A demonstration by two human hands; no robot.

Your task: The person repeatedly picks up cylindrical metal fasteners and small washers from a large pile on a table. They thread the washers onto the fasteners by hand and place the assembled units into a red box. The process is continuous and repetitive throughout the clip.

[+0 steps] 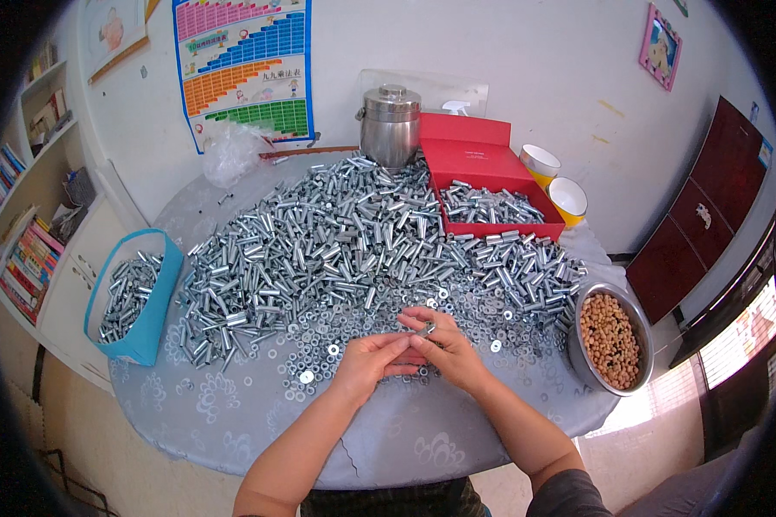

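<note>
Right over the near edge of the scattered washers (319, 332), I've got the fingers (393, 345) of the left hand (369, 362) and the right hand (453, 351) bunched close, tips practically meeting. Left thumb looks pressed toward its index; a couple of right fingers fan out a bit past it. Honestly can't tell from my feed what's pinched, if anything: there's a small shiny bit (429, 328) by the right thumb and index, but it's too tiny to say if it's a part or a ring. My worry: if it's loose and the grip goes sloppy, it could drop straight into lookalike washers, and good luck finding it.

Just beyond sits a big heap of metal sleeves (319, 233), piled loose, so a careless nudge could send some sliding over the washers. Off to the right, a steel bowl (583, 358) of tan bits (610, 336) sits right by the worktop (224, 422) edge, so I'd watch that right elbow; one bump might tip it. Farther back, an open red box (466, 168) holds more sleeves beside two yellow cups (569, 196), and the blue bin (164, 293) on the left is loaded too.
</note>
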